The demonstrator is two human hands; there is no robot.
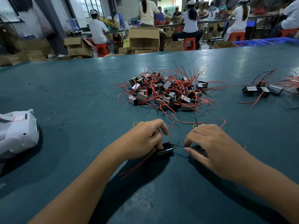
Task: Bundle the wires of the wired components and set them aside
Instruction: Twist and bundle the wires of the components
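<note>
A small black wired component (163,150) sits on the green table near me, with red wires trailing down-left and up. My left hand (145,139) grips it from the left, fingers curled on its top. My right hand (208,143) pinches a thin black wire (178,145) that runs from the component to its fingertips. A large loose pile of the same components (168,92) with red and black wires lies in the middle of the table. A small cluster of components (262,90) lies at the far right, wires pointing up together.
A white plastic shell (17,131) lies at the table's left edge. Two yellow rubber bands (135,124) (195,126) lie just beyond my hands. Past the table's far edge (145,54) stand cardboard boxes, red stools and seated people at other benches.
</note>
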